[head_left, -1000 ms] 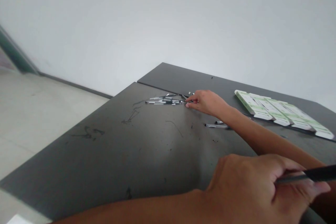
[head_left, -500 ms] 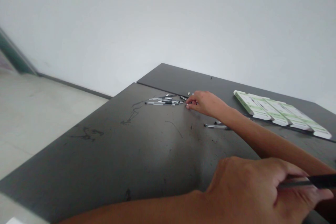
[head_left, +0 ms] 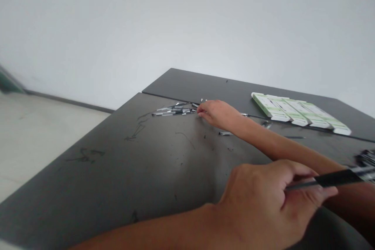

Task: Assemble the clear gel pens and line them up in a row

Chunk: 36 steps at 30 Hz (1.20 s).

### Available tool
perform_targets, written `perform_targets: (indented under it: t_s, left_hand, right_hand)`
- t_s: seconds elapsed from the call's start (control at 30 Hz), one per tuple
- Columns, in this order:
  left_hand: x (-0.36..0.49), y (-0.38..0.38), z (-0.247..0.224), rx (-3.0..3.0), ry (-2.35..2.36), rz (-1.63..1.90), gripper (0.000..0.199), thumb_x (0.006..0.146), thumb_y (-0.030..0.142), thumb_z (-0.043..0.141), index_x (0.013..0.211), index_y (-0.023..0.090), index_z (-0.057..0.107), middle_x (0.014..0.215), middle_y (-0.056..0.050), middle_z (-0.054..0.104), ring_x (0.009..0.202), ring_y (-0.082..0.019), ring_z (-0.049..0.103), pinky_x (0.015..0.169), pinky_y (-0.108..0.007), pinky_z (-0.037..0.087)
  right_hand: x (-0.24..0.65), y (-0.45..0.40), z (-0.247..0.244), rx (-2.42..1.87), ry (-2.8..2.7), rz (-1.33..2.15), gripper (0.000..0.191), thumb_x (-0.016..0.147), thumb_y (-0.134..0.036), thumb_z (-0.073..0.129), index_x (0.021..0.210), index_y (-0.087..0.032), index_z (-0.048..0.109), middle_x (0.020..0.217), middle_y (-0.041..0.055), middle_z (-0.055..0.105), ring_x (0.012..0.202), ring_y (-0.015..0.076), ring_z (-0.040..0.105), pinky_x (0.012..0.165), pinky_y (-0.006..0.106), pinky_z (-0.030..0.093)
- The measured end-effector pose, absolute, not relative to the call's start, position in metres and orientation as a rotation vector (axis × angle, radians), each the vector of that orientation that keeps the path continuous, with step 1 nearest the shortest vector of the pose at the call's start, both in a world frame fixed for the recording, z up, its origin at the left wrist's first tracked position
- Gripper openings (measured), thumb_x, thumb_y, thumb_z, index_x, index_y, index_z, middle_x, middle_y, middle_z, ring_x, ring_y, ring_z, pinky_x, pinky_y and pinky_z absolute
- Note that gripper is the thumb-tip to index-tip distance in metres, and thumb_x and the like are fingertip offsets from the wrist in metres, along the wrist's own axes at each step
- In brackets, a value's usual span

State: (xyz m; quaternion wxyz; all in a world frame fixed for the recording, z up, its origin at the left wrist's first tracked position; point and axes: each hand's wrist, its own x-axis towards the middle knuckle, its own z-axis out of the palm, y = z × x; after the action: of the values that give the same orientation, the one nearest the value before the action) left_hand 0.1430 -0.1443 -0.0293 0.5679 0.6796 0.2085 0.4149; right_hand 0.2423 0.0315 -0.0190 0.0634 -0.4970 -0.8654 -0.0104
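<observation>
My left hand (head_left: 258,199) is clenched around a black pen (head_left: 336,178), close to me at the bottom of my view. The pen lies across my fingers, with its clear end sticking out to the right of them and its thin tip end to the left, while my fingers hide the middle. My right hand (head_left: 218,115) reaches out past the left, its fingertips curled at the right end of a loose heap of slim pens (head_left: 174,111) on the dark tabletop (head_left: 96,191). My fingers cover whatever is under them, so I cannot tell whether that hand is holding anything. Just beyond those fingertips lie small white bits (head_left: 202,100), too small to make out. A single pen (head_left: 225,133) lies just below my right wrist. Farther right of that hand is a row of white-and-green boxes (head_left: 299,114). A dark bundle of pens (head_left: 366,159) is cut off at the right edge, just beyond the pen in my left hand
</observation>
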Motion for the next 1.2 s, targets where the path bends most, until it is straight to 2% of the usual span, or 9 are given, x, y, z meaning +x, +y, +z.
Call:
perform_targets:
  t_s: [0.2,0.3,0.37,0.47,0.63,0.83,0.93,1.1,1.2]
  left_hand:
    - [0.144,-0.145,-0.033,1.563,0.525,0.930,0.032,0.104,0.044,0.069,0.118,0.018,0.081,0.072,0.003,0.067,0.062,-0.011,0.056,0.059,-0.023,0.040]
    - [0.144,-0.147,-0.033,1.586,0.542,0.890,0.030,0.105,0.042,0.067,0.117,0.018,0.079,0.070,0.004,0.062,0.062,-0.011,0.054,0.060,-0.023,0.039]
    - [0.145,-0.149,-0.034,1.621,0.560,0.841,0.032,0.107,0.044,0.063,0.119,0.018,0.078,0.070,0.005,0.059,0.061,-0.011,0.052,0.060,-0.024,0.038]
    - [0.146,-0.152,-0.038,1.672,0.599,0.767,0.036,0.109,0.048,0.059,0.118,0.018,0.078,0.071,0.004,0.060,0.062,-0.012,0.050,0.060,-0.024,0.038]
    - [0.146,-0.155,-0.044,1.756,0.803,0.602,0.047,0.108,0.061,0.055,0.115,0.022,0.079,0.070,0.002,0.062,0.061,-0.014,0.049,0.058,-0.025,0.037]
    - [0.148,-0.158,-0.038,1.839,0.883,0.326,0.047,0.105,0.063,0.056,0.102,0.023,0.081,0.075,0.000,0.068,0.066,-0.017,0.056,0.058,-0.025,0.039]
    - [0.149,-0.160,-0.035,1.830,0.926,0.288,0.047,0.104,0.062,0.056,0.098,0.023,0.081,0.077,0.000,0.069,0.066,-0.016,0.055,0.059,-0.025,0.040]
    - [0.151,-0.161,-0.032,1.809,0.918,0.219,0.045,0.103,0.059,0.056,0.098,0.022,0.080,0.072,0.002,0.061,0.063,-0.014,0.048,0.058,-0.024,0.036]
    - [0.150,-0.158,-0.032,1.777,0.862,0.173,0.043,0.103,0.058,0.057,0.096,0.020,0.076,0.068,0.004,0.052,0.062,-0.013,0.043,0.057,-0.023,0.031]
  right_hand:
    - [0.294,-0.033,0.008,-1.481,-2.336,0.028,0.037,0.111,-0.026,0.045,0.135,-0.013,0.070,0.133,0.0158,0.074,0.124,0.0273,0.067,0.108,0.039,0.050]
    - [0.341,-0.106,0.012,-1.518,-1.986,0.479,0.043,0.112,-0.047,0.048,0.141,-0.022,0.069,0.115,0.0110,0.074,0.101,0.0245,0.068,0.083,0.035,0.055]
    - [0.367,-0.155,0.006,-1.561,-1.733,0.840,0.048,0.109,-0.055,0.055,0.146,-0.028,0.067,0.091,0.0053,0.068,0.076,0.0193,0.060,0.061,0.030,0.046]
    - [0.390,-0.202,-0.011,-1.521,-1.484,1.131,0.044,0.104,-0.058,0.065,0.134,-0.027,0.076,0.076,-0.0005,0.056,0.061,0.0128,0.045,0.053,0.027,0.036]
    - [0.404,-0.210,-0.030,-1.406,-1.291,1.224,0.036,0.091,-0.056,0.082,0.111,-0.026,0.085,0.089,0.0017,0.071,0.053,0.0057,0.040,0.048,0.024,0.029]
    - [0.411,-0.205,-0.039,-1.361,-1.003,1.303,0.041,0.074,-0.057,0.096,0.093,-0.022,0.086,0.071,-0.0003,0.069,0.049,0.0043,0.036,0.047,0.023,0.020]
    - [0.408,-0.208,-0.037,-1.233,-0.911,1.395,0.034,0.077,-0.051,0.096,0.093,-0.022,0.085,0.065,-0.0045,0.059,0.049,0.0031,0.032,0.047,0.022,0.019]
    - [0.403,-0.210,-0.027,-1.048,-0.790,1.556,0.017,0.089,-0.037,0.089,0.095,-0.022,0.084,0.091,-0.0010,0.070,0.047,-0.0014,0.028,0.042,0.019,0.017]
    - [0.401,-0.211,-0.024,-1.022,-0.760,1.616,0.012,0.091,-0.031,0.086,0.101,-0.024,0.085,0.095,-0.0014,0.070,0.047,-0.0016,0.027,0.041,0.018,0.018]
